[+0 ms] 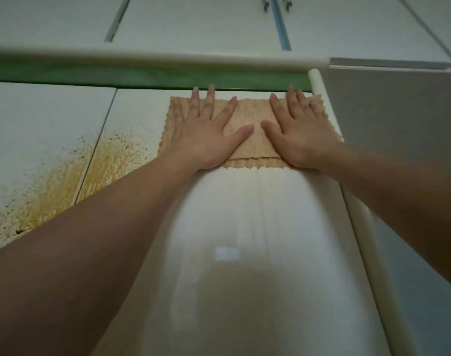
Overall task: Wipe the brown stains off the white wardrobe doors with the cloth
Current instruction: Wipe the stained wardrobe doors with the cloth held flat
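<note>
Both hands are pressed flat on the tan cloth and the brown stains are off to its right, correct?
Not quite. In the head view the brown stains lie to the left of the cloth, not the right. The left hand and the right hand do press flat on it.

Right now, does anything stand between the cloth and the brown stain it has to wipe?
Nothing visible does. The left hand and right hand press the tan cloth flat on the white wardrobe door. The brown stain lies to its lower left, across the door seam, with only bare door surface between them.
</note>
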